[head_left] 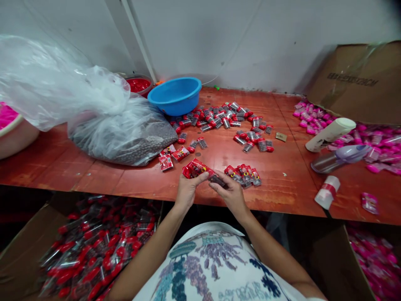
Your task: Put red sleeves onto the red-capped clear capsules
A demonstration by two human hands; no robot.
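My left hand [189, 189] is closed around red printed packets [194, 167], held just above the table's front edge. From the other side, my right hand [232, 193] grips a small clear pack with dark contents [217, 179], which touches or overlaps the red packets. To the right of it lies a row of red-topped packs [242, 173] with dark contents. A few flat red packets [166, 162] rest to the left of my hands. Farther back are many small clear bottles with red caps [216, 119], filled with dark pellets, scattered in a loose pile.
A clear plastic bag [125, 133] of dark pellets and a blue basin [175, 97] stand back left. At right are pink packs [316, 117], a cardboard box [360, 83], a white cylinder [328, 134] and a clear tumbler [338, 159]. Below left, a carton [21, 246] holds red-capped bottles.
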